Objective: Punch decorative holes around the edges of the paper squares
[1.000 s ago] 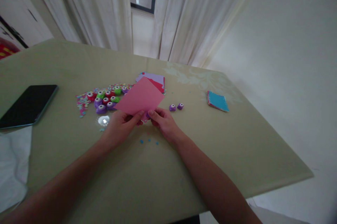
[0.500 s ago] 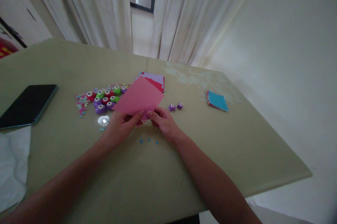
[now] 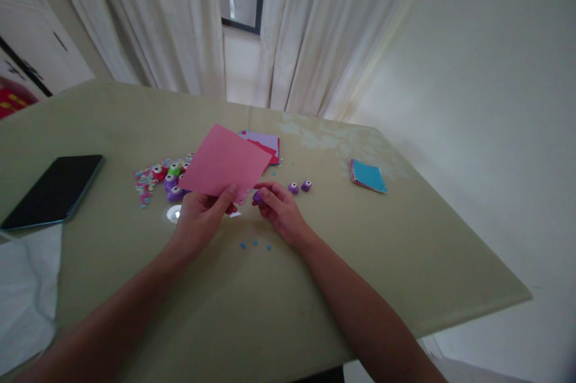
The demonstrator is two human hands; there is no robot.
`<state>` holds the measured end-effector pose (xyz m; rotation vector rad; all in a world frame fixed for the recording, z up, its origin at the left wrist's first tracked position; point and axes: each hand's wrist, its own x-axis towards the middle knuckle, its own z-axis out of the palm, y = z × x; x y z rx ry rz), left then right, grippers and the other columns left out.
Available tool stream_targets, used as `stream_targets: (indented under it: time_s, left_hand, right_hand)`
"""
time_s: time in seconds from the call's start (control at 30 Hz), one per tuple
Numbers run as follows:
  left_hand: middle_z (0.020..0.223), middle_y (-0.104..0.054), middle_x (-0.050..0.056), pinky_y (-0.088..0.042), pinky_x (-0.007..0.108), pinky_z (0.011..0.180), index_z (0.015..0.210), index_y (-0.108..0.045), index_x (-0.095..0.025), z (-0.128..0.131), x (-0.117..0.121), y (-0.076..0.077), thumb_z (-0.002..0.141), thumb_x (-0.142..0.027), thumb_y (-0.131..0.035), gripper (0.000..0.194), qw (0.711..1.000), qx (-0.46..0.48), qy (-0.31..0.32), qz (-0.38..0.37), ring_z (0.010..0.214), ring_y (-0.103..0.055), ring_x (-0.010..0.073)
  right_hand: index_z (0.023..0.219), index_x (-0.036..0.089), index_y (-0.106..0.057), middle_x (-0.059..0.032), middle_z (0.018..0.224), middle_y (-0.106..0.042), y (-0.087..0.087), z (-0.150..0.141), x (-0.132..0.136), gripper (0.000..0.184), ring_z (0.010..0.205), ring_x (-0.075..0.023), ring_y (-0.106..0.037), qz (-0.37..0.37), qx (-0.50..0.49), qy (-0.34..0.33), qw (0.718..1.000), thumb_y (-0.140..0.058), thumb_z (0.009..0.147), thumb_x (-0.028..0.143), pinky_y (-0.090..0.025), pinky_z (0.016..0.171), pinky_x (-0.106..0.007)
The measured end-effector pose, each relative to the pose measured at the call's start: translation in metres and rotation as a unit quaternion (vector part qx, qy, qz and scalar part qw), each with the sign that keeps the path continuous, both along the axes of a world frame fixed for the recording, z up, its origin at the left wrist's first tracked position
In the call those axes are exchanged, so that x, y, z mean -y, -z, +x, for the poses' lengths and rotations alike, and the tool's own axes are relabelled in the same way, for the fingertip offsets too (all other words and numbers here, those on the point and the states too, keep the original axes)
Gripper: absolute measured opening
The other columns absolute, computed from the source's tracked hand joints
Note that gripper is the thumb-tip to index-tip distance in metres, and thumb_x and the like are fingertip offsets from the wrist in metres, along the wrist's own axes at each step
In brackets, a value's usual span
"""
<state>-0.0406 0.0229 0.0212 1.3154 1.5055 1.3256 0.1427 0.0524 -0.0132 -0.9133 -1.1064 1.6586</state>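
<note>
Head | pink sheet point(image 3: 231, 158), nr edge dotted | L hand point(image 3: 202, 215) pinching it | R hand point(image 3: 282, 213): purp. punch point(image 3: 258, 197)

tablet point(image 3: 51, 191) on table point(image 3: 324, 293), left of paper point(image 3: 227, 161)

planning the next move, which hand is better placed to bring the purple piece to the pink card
Probably the right hand: it holds the purple piece near the lower edge of the pink card, while the left hand grips that card.
</note>
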Motion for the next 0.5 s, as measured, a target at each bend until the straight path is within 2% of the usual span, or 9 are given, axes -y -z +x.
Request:
stream_targets:
  time_s: [0.07,0.13,0.23,0.3,0.4,0.5]
  left_hand:
    - [0.057,-0.071,0.005,-0.05,0.029,0.051,0.057,-0.07,-0.023,-0.001,0.0,0.0,0.079,-0.056,-0.072,0.039,1.0,0.005,-0.004,0.003,0.053,-0.065,0.0207]
    - [0.057,-0.07,0.005,-0.048,0.029,0.051,0.059,-0.071,-0.023,-0.003,0.0,0.002,0.08,-0.057,-0.071,0.04,1.0,0.009,-0.006,0.009,0.052,-0.064,0.0203]
    - [0.057,-0.069,0.005,-0.046,0.029,0.051,0.058,-0.07,-0.022,-0.008,-0.003,0.004,0.083,-0.058,-0.07,0.043,0.999,0.015,-0.023,0.016,0.052,-0.062,0.0194]
    - [0.056,-0.068,0.005,-0.045,0.029,0.052,0.058,-0.069,-0.022,-0.012,-0.006,0.004,0.084,-0.058,-0.07,0.044,0.998,0.028,-0.046,0.023,0.052,-0.061,0.0189]
    - [0.055,-0.066,0.004,-0.044,0.029,0.053,0.058,-0.068,-0.022,-0.017,-0.01,0.001,0.082,-0.056,-0.071,0.043,0.995,0.049,-0.076,0.035,0.052,-0.059,0.0182]
    - [0.054,-0.064,0.003,-0.042,0.028,0.052,0.057,-0.066,-0.022,-0.023,-0.014,-0.001,0.081,-0.056,-0.072,0.042,0.993,0.054,-0.096,0.048,0.051,-0.056,0.0169]
  right_hand:
    - [0.105,0.023,-0.069,-0.001,0.084,-0.069,-0.001,0.002,0.002,0.046,0.065,-0.0139,-0.051,0.047,0.052,-0.001,0.998,-0.085,0.08,0.058,-0.037,0.062,-0.028]
    - [0.101,0.022,-0.071,-0.0014,0.084,-0.069,-0.002,0.005,0.003,0.04,0.068,-0.0151,-0.054,0.121,0.144,0.023,0.982,-0.085,0.082,0.054,-0.042,0.065,-0.03]
    - [0.1,0.02,-0.076,-0.0042,0.09,-0.069,0.0,0.012,0.001,0.029,0.074,-0.0171,-0.057,0.233,0.291,0.079,0.925,-0.081,0.09,0.047,-0.046,0.072,-0.032]
    - [0.099,0.02,-0.08,-0.0072,0.097,-0.069,0.003,0.017,-0.004,0.021,0.08,-0.019,-0.06,0.281,0.36,0.098,0.884,-0.076,0.094,0.04,-0.048,0.078,-0.035]
    - [0.099,0.019,-0.081,-0.0109,0.106,-0.068,0.011,0.024,-0.013,0.015,0.094,-0.0233,-0.064,0.314,0.435,0.131,0.833,-0.072,0.096,0.031,-0.05,0.091,-0.039]
    - [0.107,0.017,-0.08,-0.0131,0.112,-0.067,0.016,0.031,-0.02,0.017,0.099,-0.0254,-0.065,0.313,0.478,0.181,0.801,-0.07,0.094,0.023,-0.051,0.097,-0.042]
